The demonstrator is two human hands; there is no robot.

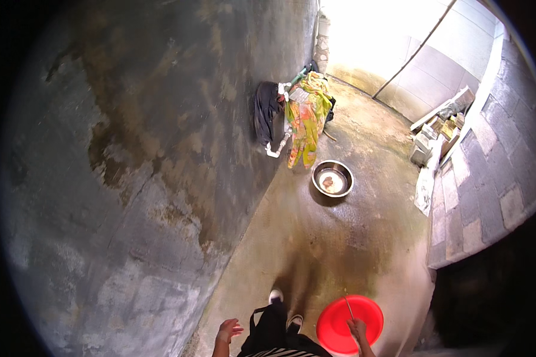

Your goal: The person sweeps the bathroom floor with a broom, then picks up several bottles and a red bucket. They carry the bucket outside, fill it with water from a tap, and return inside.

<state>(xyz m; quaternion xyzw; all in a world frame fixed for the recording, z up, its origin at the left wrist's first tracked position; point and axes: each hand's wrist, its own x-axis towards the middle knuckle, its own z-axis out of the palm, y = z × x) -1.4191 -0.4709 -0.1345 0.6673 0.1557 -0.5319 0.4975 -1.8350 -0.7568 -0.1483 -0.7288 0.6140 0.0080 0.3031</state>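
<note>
My left hand is held out beside my dark trousers, fingers loosely spread, with nothing in it. My right hand is closed around a thin, light stick-like thing; its exact kind is too small to make out. Below that hand, just right of my feet, is a round red plastic basin. Farther ahead on the wet floor stands a metal basin, with something pale and brown inside.
Yellow-green patterned cloth and a dark cloth hang over pipes by the left wall. On the right, rubble and boards lie along a block wall. The concrete floor has damp patches.
</note>
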